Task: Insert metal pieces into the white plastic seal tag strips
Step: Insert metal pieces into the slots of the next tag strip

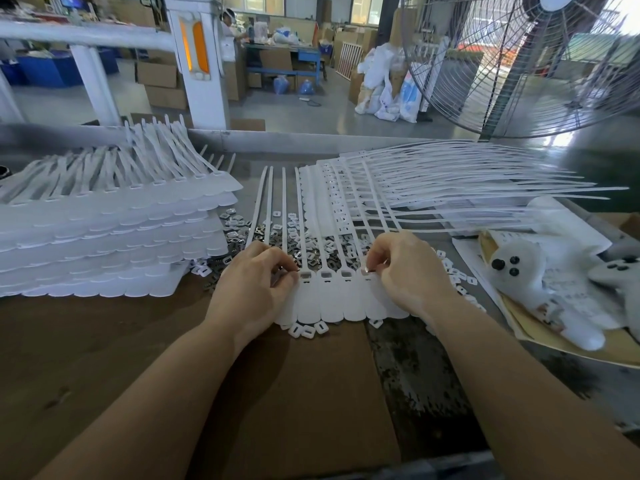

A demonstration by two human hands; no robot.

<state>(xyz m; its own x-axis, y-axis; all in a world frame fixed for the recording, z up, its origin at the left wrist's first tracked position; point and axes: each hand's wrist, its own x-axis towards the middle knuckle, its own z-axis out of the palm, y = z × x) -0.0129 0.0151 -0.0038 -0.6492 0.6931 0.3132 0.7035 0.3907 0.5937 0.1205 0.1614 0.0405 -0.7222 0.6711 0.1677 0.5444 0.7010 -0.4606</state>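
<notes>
Near the body, the brown cardboard (pixel 104 358) covering the worktop (pixel 408 368) gives both forearms open room to slide. To the left, a tall stack of seal tag strips (pixel 104 244) walls off that side. Ahead, loose metal pieces (pixel 242 233) and white caps (pixel 304 329) litter the path between the stack and a fanned pile of strips (pixel 450 188) at right. A white plush toy (pixel 540 282) blocks the right edge, and a fan (pixel 519 64) stands beyond it.

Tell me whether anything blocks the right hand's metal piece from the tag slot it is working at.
Nothing visible does. The right hand pinches a metal piece right at the strip of seal tags, with only its own fingertips around the slot.
</notes>
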